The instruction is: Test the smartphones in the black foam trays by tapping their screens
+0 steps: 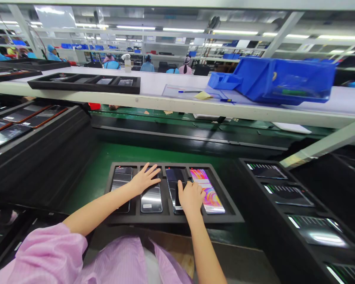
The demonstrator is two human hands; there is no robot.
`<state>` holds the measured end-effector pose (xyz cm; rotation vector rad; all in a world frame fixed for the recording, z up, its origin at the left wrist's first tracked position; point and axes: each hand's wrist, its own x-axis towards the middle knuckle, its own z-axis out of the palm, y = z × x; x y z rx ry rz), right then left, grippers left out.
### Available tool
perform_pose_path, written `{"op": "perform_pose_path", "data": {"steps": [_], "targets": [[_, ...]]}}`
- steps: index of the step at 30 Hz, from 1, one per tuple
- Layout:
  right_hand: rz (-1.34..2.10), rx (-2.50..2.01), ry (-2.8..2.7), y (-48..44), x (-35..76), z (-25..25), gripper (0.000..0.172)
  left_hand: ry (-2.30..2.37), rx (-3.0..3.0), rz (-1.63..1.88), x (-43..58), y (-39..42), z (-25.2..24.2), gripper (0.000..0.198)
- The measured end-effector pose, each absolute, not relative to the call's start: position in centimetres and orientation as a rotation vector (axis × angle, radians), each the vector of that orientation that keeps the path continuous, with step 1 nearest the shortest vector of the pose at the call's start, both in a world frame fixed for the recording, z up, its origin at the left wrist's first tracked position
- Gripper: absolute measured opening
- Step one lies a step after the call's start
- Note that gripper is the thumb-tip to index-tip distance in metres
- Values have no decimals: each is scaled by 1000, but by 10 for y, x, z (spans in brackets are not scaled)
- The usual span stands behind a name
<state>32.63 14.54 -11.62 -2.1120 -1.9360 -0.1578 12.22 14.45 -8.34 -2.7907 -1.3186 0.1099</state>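
Note:
A black foam tray (162, 218) lies on the green bench in front of me, with several smartphones in its slots. My left hand (144, 180) rests with spread fingers over the upper part of the second phone (152, 199), whose screen is dark. Over the gap between the third and fourth slots is my right hand (191, 196), its fingers bent toward the fourth phone. That fourth phone (214, 199) has a lit pink and orange screen. The third phone (172, 185) is dark, and the first phone (122, 177) sits partly behind my left wrist.
Stacked black trays (272, 189) with phones stand at the right; another tall stack (47, 146) is at the left. Above the bench runs a white shelf (154, 94) bearing a tray (85, 85), blue bins (286, 81) and a pen (189, 92). People sit farther back.

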Motion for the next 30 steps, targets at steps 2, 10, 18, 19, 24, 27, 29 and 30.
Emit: {"op": "perform_pose_path", "data": {"steps": [2,10,18,19,24,27,29,30], "targets": [[-183,-2111,-1945,148,324,-116,47,-1266,-2804,134,123,147,-84,80],[-243,-2104,-1973,148,317,-112,51,-1210,-2851,211,125,147,-79,81],[-156,-2056,-1971,147,323,-114,51,-1362,-2870,124,122,141,-81,80],[-132,-2035,-1970,146,328,-114,51,-1404,-2861,89,119,136,-80,81],[-8,-1914,-1938,134,365,-115,54,-1585,-2842,-86,102,98,-71,78],[59,-1843,-1933,124,384,-116,59,-1624,-2871,-149,96,77,-65,63],[89,-1805,-1938,120,389,-117,60,-1637,-2885,-185,95,69,-64,53],[99,-1792,-1940,118,389,-117,60,-1643,-2889,-202,95,67,-64,49]]}}
